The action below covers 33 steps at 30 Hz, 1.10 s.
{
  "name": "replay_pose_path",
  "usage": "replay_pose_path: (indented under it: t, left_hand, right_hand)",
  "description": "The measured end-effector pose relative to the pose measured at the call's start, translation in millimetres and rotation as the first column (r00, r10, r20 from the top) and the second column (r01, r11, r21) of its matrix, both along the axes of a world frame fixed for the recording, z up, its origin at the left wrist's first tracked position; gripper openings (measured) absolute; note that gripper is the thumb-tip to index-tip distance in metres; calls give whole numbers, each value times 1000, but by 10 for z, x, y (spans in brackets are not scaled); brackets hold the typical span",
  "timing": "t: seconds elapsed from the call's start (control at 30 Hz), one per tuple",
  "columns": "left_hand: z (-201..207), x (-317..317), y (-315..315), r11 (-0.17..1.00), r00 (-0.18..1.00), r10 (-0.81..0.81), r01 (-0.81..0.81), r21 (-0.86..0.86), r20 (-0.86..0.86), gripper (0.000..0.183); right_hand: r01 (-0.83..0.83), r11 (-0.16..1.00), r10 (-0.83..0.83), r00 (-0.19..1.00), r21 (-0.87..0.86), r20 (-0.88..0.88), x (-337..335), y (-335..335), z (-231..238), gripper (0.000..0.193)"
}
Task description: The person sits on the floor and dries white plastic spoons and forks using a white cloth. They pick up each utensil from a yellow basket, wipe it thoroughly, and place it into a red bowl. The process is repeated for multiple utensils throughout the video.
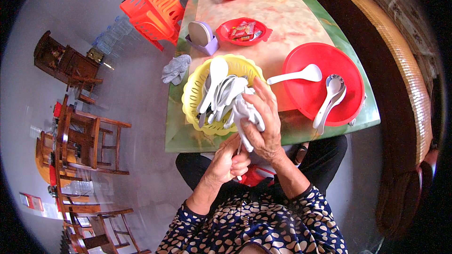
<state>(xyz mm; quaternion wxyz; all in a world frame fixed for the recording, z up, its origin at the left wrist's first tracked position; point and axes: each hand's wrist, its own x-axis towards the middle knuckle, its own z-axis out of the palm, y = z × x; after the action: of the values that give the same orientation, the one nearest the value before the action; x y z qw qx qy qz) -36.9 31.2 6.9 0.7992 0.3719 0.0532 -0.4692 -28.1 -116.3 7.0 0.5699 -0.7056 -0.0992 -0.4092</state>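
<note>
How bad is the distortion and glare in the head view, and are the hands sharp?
Head view: strong fisheye bend, table edge and wooden chairs curve toward a black vignetted rim; a soft sheen lies on the red tray, nothing blown out; light is even with weak shadows; left hand, right hand, white cloth and yellow basket are sharp, no motion blur.

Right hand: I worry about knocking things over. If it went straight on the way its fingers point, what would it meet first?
The right hand, wrapped in a white cloth, points up-left; it would probably first meet the white spoons in the yellow basket, though depth is unclear.
</note>
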Motion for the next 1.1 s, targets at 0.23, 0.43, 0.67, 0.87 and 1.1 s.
replay_pose_path:
  t: [0.23, 0.43, 0.67, 0.87, 1.1]
  left_hand:
    - [91, 32, 96, 989, 981, -137, 127, 77, 134, 35]
    - [-1, -127, 27, 952, 853, 113, -240, 191, 509, 20]
    - [-64, -104, -44, 908, 779, 126, -339, 244, 614, 14]
    - [-56, -12, -106, 844, 734, 208, -469, 260, 647, 17]
    - [78, -53, -39, 937, 824, 169, -305, 172, 541, 14]
  right_hand:
    - [-302, 922, 337, 934, 241, -122, 110, -190, 134, 25]
    - [-250, 718, 446, 882, 650, -152, 281, -254, 56, 23]
    - [-84, 811, 288, 919, 579, -270, 304, -65, -40, 31]
    - [-53, 998, 58, 985, 37, -160, -50, 311, -188, 60]
    - [-228, 884, 334, 919, 408, -210, 120, 50, 0, 42]
